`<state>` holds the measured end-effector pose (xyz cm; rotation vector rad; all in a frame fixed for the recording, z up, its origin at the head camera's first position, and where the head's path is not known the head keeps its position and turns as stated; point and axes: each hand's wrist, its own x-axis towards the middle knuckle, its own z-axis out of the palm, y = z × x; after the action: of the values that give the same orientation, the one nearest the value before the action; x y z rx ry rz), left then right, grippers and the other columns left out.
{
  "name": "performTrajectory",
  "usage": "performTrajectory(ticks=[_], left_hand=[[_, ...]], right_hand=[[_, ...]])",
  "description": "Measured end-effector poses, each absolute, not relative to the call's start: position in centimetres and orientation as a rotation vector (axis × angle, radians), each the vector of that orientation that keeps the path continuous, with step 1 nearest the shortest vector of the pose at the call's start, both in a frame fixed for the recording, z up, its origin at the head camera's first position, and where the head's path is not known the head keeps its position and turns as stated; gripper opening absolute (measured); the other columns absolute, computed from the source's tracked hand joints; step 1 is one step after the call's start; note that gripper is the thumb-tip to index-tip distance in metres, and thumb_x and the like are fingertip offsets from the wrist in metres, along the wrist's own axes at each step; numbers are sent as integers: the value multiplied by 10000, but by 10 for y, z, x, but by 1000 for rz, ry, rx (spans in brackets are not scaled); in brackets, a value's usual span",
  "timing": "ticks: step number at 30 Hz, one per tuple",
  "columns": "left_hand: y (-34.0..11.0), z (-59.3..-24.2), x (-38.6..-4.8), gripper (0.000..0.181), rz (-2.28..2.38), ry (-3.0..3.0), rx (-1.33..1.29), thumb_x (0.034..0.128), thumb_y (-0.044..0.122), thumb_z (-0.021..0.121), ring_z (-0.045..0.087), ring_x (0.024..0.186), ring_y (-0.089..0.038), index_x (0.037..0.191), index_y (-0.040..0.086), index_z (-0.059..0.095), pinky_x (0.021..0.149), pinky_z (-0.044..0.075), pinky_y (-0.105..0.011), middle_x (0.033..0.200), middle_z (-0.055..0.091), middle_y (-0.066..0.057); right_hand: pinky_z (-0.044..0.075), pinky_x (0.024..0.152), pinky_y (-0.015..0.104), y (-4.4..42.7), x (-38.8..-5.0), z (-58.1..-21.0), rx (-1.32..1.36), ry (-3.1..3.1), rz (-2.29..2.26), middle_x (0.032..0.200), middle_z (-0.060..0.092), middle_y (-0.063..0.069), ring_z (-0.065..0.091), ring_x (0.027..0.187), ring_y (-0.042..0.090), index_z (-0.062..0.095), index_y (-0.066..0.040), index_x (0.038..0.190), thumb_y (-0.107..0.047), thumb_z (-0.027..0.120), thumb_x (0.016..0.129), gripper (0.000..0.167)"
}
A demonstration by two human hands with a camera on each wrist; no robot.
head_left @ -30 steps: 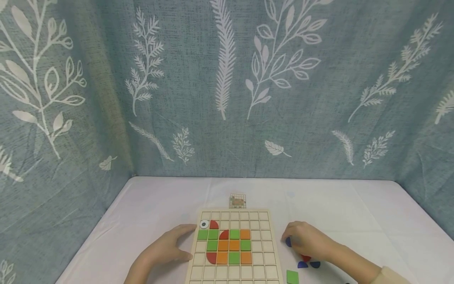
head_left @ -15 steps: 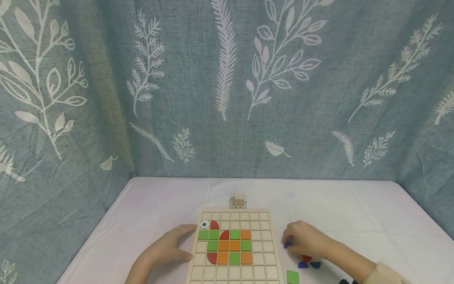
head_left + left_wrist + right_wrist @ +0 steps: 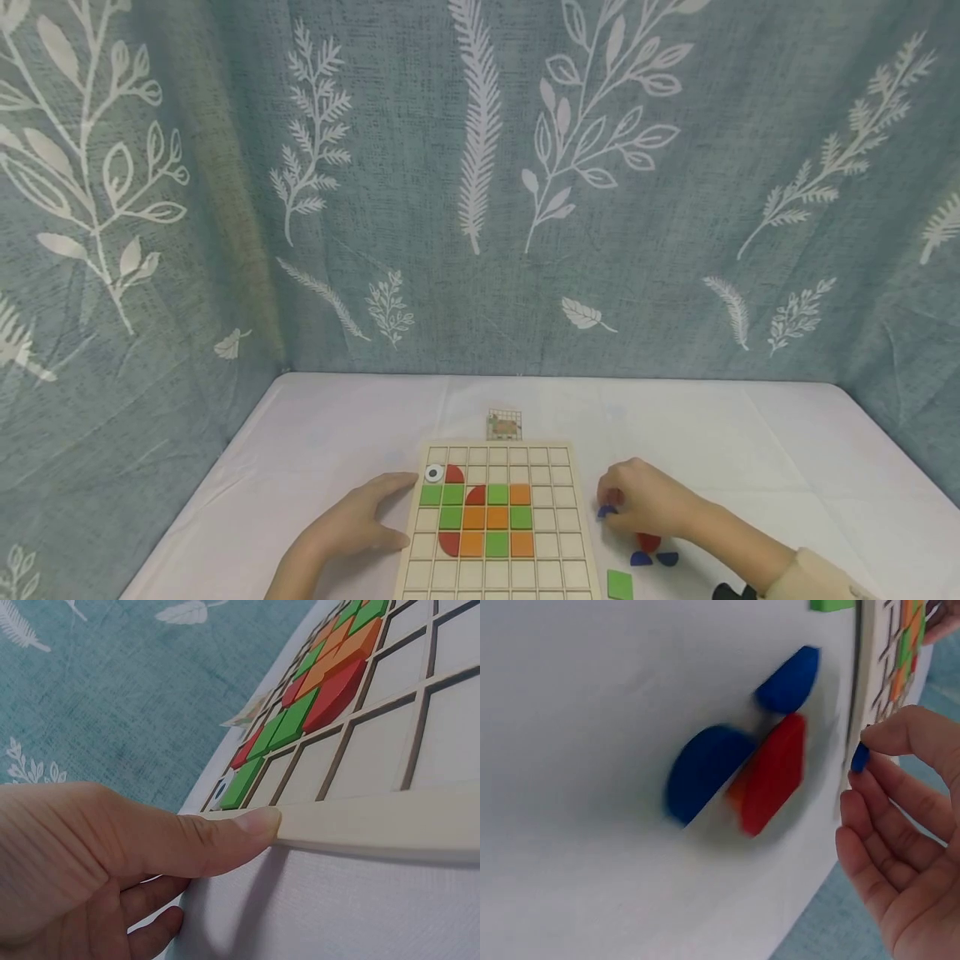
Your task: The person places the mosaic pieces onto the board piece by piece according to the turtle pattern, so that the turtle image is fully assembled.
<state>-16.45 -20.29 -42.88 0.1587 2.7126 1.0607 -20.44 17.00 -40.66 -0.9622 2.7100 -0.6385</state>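
A wooden grid board (image 3: 555, 546) lies on the table with green, orange and red tiles (image 3: 473, 518) and a round eye tile (image 3: 433, 473) in its cells. Spread along its left edge is my left hand (image 3: 348, 521); in the left wrist view the thumb touches the frame. To the board's right, my right hand (image 3: 648, 500) pinches a small blue piece (image 3: 861, 756) between thumb and index finger. Below that hand lie a red piece (image 3: 776, 776), partly covering an orange one (image 3: 736, 793), and two blue half-round pieces (image 3: 705, 772).
A green square tile (image 3: 619, 584) lies by the board's lower right side. A small picture card (image 3: 503, 425) stands behind the board's top edge. Patterned curtains (image 3: 510, 317) hang behind the white table (image 3: 750, 450). A black object (image 3: 726, 592) shows beside the right sleeve.
My right hand has risen slightly, with the blue piece turned between its fingers. More of the red piece beneath shows now. The left hand keeps its place at the board.
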Motion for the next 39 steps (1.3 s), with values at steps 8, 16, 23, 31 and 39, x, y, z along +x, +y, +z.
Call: performTrajectory(ticks=[8,16,23,31,39], left_hand=[[-204,-430,-166,769,1055,2715,180,552,126,819,360,1289,-403,1268,65,543,1053,292,-582,1345,483,-168],[-204,-431,-165,776,1050,2714,170,545,121,822,359,1287,-409,1268,71,544,1049,293,-588,1348,479,-171],[-203,-432,-165,778,1048,2711,151,542,133,821,358,1292,-400,1269,84,548,1050,292,-588,1353,480,-161],[-203,-430,-165,773,1036,2714,143,554,140,821,361,1294,-391,1274,91,544,1054,296,-577,1354,481,-152],[-203,-430,-166,768,1054,2715,161,562,143,818,361,1291,-398,1275,81,540,1055,290,-582,1351,482,-162]], right_hand=[[492,599,173,150,-200,-404,-990,2676,-757,729,601,-107,523,676,8,668,-140,755,-101,753,694,112],[492,610,146,113,-194,-399,-1057,2609,-798,721,618,-87,530,676,-2,671,-110,752,-66,734,701,92],[493,596,113,83,-181,-402,-1045,2484,-926,710,637,-95,533,643,-39,689,-87,753,-59,735,724,61],[471,565,84,54,-167,-407,-1118,2453,-927,685,626,-118,494,601,-74,705,-99,791,-64,725,723,80],[477,575,93,41,-164,-419,-1094,2435,-937,689,600,-175,517,621,-67,702,-139,783,-132,737,731,63]])
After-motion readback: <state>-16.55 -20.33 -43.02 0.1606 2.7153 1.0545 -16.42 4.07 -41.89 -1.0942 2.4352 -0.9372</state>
